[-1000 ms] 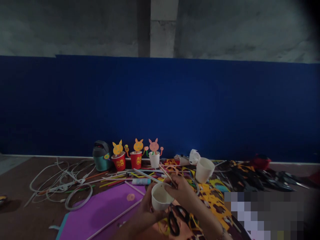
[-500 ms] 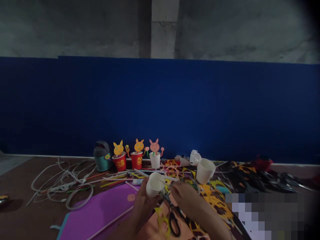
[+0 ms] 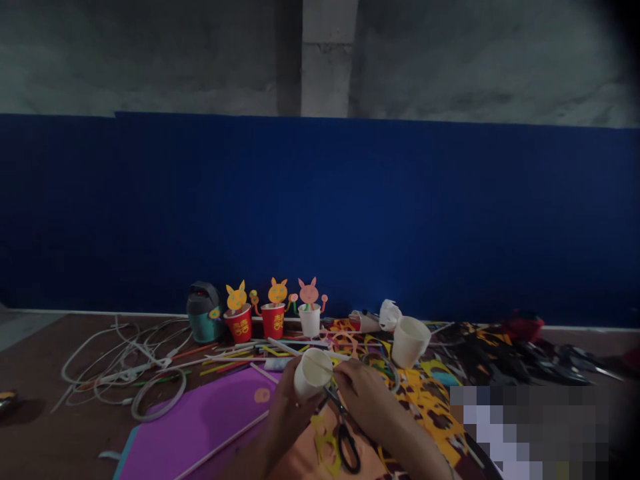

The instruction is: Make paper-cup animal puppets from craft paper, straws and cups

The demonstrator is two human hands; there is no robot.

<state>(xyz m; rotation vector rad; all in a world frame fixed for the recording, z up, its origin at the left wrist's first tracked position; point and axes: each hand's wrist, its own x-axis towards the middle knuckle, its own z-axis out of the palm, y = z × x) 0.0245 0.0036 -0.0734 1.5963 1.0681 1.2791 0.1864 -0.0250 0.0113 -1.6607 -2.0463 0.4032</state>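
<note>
A: What are the hands doing?
B: The left hand (image 3: 295, 403) is curled round a white cup (image 3: 308, 381), its mouth tipped toward the right hand (image 3: 365, 393). The right hand's fingers are drawn narrow and seem to pinch a thin stick (image 3: 325, 367), which slants over the cup's mouth.

A: What could go wrong?
B: The cup looks thin-walled, so too firm a squeeze from the left hand could buckle it. If the right hand pushes hard, the stick might bend or poke through the side. A loose pinch could let it roll away.

A: And those scissors (image 3: 341, 408)?
B: They lie between the hands, on the near side of the cup — a dropped right hand could meet the metal. Beyond the right hand stands a second white cup (image 3: 406, 347); a careless reach forward might topple it.

A: What can't you make out?
B: Whether the stick touches the inner wall; its far end blends with the pale interior. The right hand's own back hides most of its grip, and the left hand covers the held cup's lower side. The scissors' tips are lost in dimness, and a blocky patch (image 3: 530, 427) masks the area well right of the right hand.
</note>
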